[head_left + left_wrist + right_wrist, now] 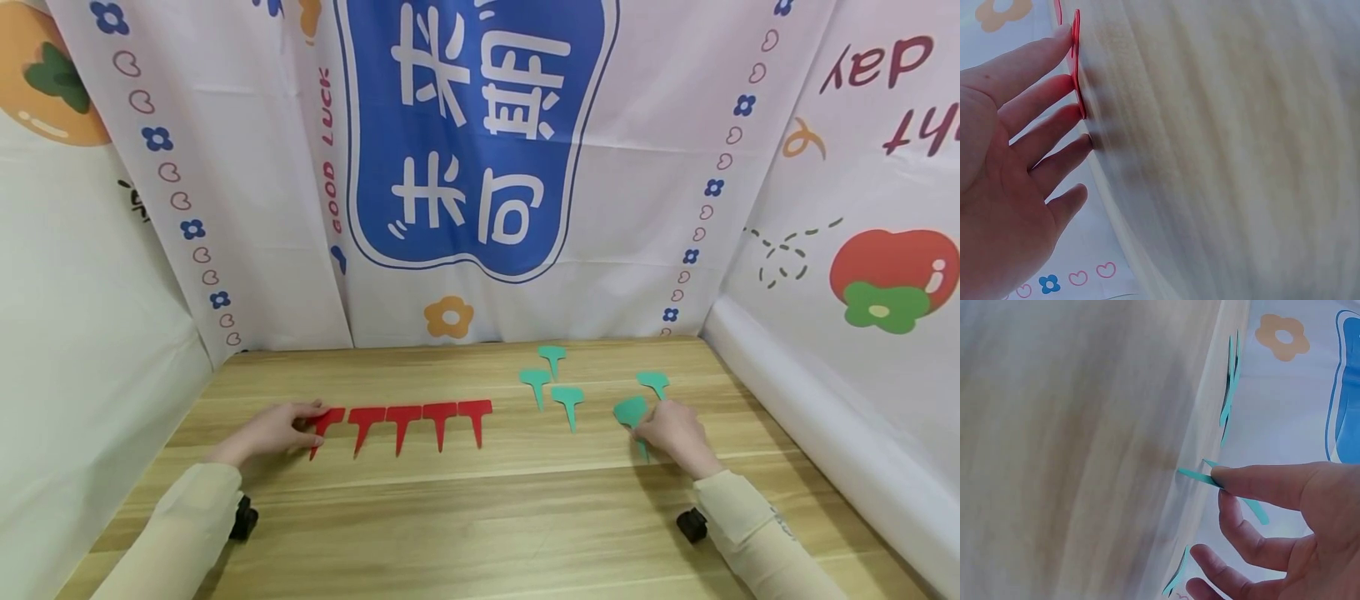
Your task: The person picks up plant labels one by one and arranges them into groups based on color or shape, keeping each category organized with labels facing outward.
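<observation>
Several red T-shaped plant labels [403,413] lie side by side in a row, stems toward me. At the row's left end my left hand [273,432] touches the leftmost red label [332,416]. Its fingers are spread and fairly straight, with tips against the label's red edge [1077,69] in the left wrist view. My right hand [675,433] pinches a green plant label [630,410] between thumb and finger; in the right wrist view this green label [1257,511] is tilted, partly hidden by the fingers. Just behind that hand lies another green label [652,381].
Three loose green labels [567,396] lie in a group between the red row and my right hand. The wooden table [480,533] meets a printed cloth backdrop [645,275] at its far edge. Cloth walls stand at both sides.
</observation>
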`<action>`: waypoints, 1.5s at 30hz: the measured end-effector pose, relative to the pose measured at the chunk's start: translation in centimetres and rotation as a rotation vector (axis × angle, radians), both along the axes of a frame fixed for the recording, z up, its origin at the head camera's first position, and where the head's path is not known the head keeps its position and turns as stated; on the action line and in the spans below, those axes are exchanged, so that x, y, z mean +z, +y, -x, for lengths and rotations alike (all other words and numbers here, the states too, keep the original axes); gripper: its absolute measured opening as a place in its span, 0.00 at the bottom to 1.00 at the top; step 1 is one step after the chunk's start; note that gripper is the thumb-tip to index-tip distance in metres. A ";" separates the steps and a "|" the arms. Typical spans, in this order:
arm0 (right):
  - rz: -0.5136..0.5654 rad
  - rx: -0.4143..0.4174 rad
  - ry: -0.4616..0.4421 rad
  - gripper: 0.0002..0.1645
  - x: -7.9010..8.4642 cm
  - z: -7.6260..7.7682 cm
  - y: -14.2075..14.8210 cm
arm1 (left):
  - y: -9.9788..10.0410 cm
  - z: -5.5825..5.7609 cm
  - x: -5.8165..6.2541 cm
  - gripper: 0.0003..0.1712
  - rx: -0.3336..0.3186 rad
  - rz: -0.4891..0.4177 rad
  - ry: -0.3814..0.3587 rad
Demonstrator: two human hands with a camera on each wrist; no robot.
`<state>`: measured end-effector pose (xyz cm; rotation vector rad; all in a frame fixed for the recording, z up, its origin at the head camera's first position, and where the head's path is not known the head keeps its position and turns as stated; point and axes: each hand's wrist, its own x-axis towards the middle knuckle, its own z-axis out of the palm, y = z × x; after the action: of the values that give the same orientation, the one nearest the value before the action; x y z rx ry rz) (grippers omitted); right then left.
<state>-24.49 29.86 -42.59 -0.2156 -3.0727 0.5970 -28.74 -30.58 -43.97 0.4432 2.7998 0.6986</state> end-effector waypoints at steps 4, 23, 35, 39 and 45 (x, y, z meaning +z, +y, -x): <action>0.002 0.001 0.008 0.23 0.0 0.1 -0.1 | 0.0 0.0 0.0 0.38 -0.002 0.000 0.002; 0.074 0.001 0.026 0.18 0.2 0.2 -0.4 | -0.1 0.1 -0.1 0.37 -0.021 -0.011 0.023; 0.154 0.020 0.053 0.06 0.5 -0.1 -1.0 | 0.0 0.1 0.0 0.37 -0.010 0.012 0.011; 0.161 0.027 0.063 0.06 0.4 -0.1 -1.5 | 0.0 0.0 0.0 0.37 -0.015 0.015 0.019; 0.150 0.033 0.072 0.06 0.3 0.2 -2.5 | 0.0 0.0 0.1 0.37 -0.018 0.006 0.024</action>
<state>-24.64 27.39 -42.25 -0.1401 -2.9694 0.8194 -28.73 -30.58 -43.92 0.4786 2.8156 0.6848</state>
